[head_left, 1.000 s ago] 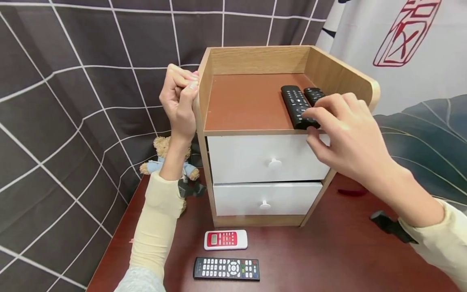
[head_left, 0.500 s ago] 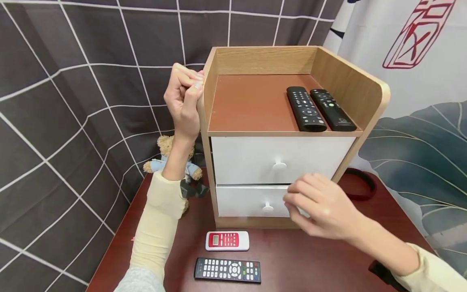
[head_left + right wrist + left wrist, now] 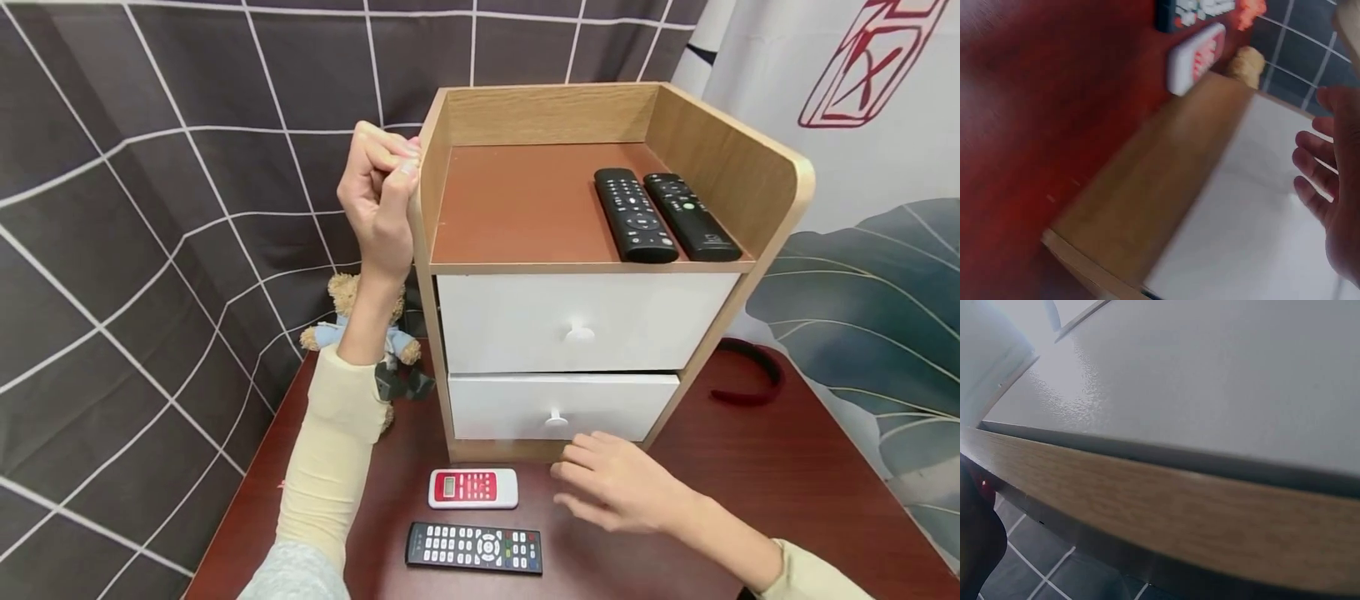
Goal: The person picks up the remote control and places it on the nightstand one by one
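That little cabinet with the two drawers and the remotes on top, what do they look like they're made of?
The cabinet frame looks like light wood or wood-grain laminate: visible grain, matte. The drawer fronts look painted or laminated board, smooth white, slightly glossy. The two black remotes on top look like matte plastic.

Left hand (image 3: 378,196) raised, fingers curled; right hand (image 3: 618,483) low (fingers spread).

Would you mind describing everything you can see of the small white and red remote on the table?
The white and red remote is a short, rounded slab that looks like plastic, with a white casing, a red face panel, a small pale display at its left end and rows of little buttons. It lies flat, face up, lengthwise across the dark red table, just in front of the cabinet's base. Nothing touches it; the right hand hovers just to its right with fingers spread.
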### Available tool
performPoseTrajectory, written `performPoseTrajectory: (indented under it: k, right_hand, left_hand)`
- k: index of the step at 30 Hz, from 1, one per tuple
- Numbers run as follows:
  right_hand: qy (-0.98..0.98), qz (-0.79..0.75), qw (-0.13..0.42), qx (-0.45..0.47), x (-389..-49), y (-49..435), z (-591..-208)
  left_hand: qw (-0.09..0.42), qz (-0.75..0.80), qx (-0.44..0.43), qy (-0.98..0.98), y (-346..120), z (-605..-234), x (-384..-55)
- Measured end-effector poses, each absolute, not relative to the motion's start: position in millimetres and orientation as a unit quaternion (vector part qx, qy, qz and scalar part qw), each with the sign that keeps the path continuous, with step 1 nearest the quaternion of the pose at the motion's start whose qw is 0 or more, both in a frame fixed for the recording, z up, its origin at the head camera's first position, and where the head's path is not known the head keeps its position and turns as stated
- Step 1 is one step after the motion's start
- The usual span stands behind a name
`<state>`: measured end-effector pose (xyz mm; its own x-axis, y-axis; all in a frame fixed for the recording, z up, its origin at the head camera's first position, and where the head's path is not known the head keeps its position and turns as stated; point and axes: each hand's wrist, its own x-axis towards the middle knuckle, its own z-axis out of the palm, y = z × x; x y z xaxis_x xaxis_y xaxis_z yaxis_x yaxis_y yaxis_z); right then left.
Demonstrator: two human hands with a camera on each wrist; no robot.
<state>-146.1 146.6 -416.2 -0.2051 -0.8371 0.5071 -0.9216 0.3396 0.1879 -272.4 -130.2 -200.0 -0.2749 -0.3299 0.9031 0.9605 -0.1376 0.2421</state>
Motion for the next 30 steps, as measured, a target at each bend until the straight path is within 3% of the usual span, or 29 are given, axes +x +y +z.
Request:
performPoseTrajectory:
  k: [14, 30]
  right_hand:
    - [-0.835, 0.083, 0.129, 0.528, -128, 124, -508]
    - [-0.839, 0.091, 0.079, 0.53, -119, 122, -530]
  left_hand:
    - [0.487, -0.664, -0.358, -0.441, -129, -200, -274]
    - [0.487, -0.666, -0.362, -0.434, -128, -204, -273]
